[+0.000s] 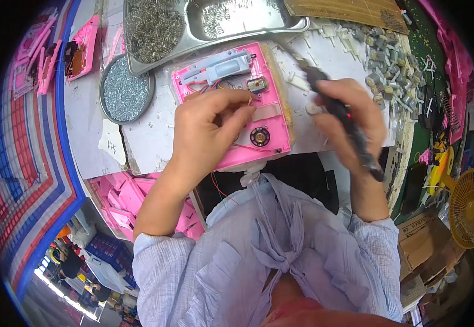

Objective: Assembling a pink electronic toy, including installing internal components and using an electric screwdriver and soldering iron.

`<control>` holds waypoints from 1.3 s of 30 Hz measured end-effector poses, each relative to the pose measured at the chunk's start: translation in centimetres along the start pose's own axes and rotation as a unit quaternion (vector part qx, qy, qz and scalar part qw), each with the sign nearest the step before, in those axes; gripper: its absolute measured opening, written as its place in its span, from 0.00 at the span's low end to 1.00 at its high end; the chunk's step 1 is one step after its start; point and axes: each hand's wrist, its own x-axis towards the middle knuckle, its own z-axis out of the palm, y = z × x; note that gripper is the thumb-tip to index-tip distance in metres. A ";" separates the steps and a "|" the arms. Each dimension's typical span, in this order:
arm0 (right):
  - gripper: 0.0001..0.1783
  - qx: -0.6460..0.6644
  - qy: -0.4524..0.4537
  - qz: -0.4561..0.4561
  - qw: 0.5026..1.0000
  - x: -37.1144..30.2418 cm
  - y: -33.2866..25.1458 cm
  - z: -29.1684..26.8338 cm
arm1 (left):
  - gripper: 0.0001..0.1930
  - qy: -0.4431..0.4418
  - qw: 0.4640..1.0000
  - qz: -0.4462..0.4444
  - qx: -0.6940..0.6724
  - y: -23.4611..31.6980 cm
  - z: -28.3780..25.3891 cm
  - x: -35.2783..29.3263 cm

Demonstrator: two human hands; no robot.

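A pink plastic housing (pixel 237 154) lies on the worktable in front of me. Set in it are a grey plastic part (pixel 228 67), a small metal motor (pixel 257 84), a round speaker (pixel 260 137) and several thin wires. Over the housing's middle, my left hand (pixel 209 117) is closed in a pinch beside the motor. What its fingertips hold is too small to make out. My right hand (pixel 356 117) grips a black electric screwdriver (pixel 346 117) with a small red light, right of the housing. Its shaft points up and left towards the metal tray, slightly blurred.
A metal tray (pixel 193 42) with heaps of small metal parts stands at the back. Left of the housing is a round dish of screws (pixel 125 90). Small motors (pixel 392 71) and white plastic pieces pile up at the right. A yellow fan (pixel 470 207) stands far right.
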 end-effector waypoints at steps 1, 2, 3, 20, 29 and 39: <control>0.21 -0.019 -0.008 -0.036 0.999 0.9 -0.1 1.1 | 0.06 0.015 0.998 -0.038 -0.056 -0.5 0.5 -0.2; 0.20 -0.038 -0.017 -0.072 0.997 1.8 -0.2 2.2 | 0.05 0.030 0.990 -0.076 -0.112 -0.7 0.8 -0.3; 0.22 -0.025 -0.026 -0.071 0.997 2.5 0.2 3.1 | 0.05 0.027 0.988 -0.090 -0.120 -0.5 0.6 -0.2; 0.25 -0.012 -0.013 -0.097 0.995 2.4 1.1 6.0 | 0.05 -0.040 0.968 -0.181 -0.169 0.0 -0.4 -0.1; 0.17 0.090 0.036 -0.067 0.993 0.6 -0.3 -0.2 | 0.06 -0.106 0.989 0.042 0.096 0.9 -1.3 -0.7; 0.10 0.100 -0.113 -0.009 0.989 -0.3 0.4 -2.0 | 0.11 -0.137 0.971 0.157 0.114 -0.6 -1.5 -0.3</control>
